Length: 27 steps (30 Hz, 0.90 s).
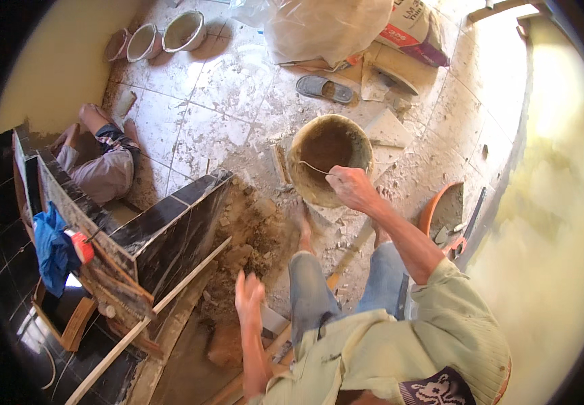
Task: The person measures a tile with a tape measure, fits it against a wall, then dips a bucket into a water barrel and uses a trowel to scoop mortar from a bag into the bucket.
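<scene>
A round, mortar-stained bucket (pixel 300 143) stands on the dirty floor in front of my feet, with brown material inside. My right hand (pixel 351 187) is closed around its thin wire handle (pixel 313 167), at the near right side of the rim. My left hand (pixel 248 297) hovers beside my left knee, over the rubble by the black-tiled ledge. Its fingers look slightly blurred but apart, and nothing shows in them.
Another person (pixel 106 175) is low behind the tiled ledge (pixel 163 219). A long wooden strip (pixel 150 317) leans across it, near a blue cloth (pixel 54 250). An orange-rimmed basin (pixel 430 209) stands at right. Beyond lie a grey slipper (pixel 325 89), bags (pixel 413 34) and several pails (pixel 185 32).
</scene>
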Motion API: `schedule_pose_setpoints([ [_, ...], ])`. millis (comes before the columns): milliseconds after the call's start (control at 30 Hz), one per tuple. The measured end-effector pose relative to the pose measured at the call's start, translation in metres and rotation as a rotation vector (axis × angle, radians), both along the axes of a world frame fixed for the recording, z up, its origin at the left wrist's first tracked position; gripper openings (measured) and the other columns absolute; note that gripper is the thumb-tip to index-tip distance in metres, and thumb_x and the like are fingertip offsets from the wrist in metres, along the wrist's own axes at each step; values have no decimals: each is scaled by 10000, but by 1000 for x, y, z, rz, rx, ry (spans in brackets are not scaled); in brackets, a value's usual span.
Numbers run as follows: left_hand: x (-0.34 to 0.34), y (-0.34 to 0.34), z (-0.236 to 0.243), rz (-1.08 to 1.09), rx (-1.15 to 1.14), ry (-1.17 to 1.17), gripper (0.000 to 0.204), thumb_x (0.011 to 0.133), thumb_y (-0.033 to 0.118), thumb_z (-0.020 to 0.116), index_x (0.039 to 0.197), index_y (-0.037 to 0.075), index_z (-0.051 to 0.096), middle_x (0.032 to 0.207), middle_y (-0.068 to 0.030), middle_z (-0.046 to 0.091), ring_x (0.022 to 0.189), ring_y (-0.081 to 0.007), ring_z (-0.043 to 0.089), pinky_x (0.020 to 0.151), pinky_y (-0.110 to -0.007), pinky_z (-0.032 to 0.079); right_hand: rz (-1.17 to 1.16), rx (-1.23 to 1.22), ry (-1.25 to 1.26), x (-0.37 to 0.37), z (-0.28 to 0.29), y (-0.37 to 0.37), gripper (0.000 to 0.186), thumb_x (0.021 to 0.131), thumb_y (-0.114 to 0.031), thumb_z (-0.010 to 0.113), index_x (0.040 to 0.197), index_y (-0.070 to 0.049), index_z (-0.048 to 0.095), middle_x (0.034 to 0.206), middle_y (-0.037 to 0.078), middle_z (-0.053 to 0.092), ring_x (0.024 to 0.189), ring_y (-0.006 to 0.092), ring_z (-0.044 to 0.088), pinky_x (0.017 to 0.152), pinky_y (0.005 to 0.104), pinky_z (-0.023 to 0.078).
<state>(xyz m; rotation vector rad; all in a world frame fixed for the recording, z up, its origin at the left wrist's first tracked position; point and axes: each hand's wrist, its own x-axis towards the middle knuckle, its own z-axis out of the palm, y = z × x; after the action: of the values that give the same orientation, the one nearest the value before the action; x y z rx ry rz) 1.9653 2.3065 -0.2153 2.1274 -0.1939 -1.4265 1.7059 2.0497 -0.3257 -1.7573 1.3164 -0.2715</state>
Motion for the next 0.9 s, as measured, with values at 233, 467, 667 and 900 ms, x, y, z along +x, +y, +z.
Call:
schedule_pose_setpoints([
  [233, -50, -156, 25, -633, -274, 70, 1203, 612, 404, 852, 1500, 11, 142, 1473, -252, 325, 1389, -350, 290, 1119, -483, 250, -11, 99, -149, -50, 198, 42, 125, 876, -121, 600, 868, -3, 642, 790, 168, 640, 741, 348, 629, 639, 404, 492],
  [467, -133, -151, 54, -298, -280, 295, 932, 637, 195, 864, 1371, -50, 346, 1186, -141, 579, 1063, -221, 582, 909, -324, 479, 215, -81, -45, -102, 261, 53, 74, 817, -108, 576, 767, -53, 574, 727, 108, 578, 701, 317, 601, 606, 422, 477],
  [667, -231, -151, 64, -511, -391, 74, 665, 698, 237, 825, 1200, -9, 465, 1043, -95, 584, 911, -178, 573, 796, -322, 491, 228, -182, 0, -177, 292, 35, 68, 807, -107, 572, 769, -50, 565, 712, 111, 571, 691, 325, 591, 611, 424, 468],
  [900, -326, -142, 100, -319, -343, -1, 352, 774, 150, 719, 1056, -6, 577, 911, -46, 613, 793, -134, 554, 710, -279, 454, 125, -472, 234, -232, 314, -18, 153, 805, -112, 583, 949, -61, 593, 998, 174, 594, 906, 321, 594, 734, 450, 475],
])
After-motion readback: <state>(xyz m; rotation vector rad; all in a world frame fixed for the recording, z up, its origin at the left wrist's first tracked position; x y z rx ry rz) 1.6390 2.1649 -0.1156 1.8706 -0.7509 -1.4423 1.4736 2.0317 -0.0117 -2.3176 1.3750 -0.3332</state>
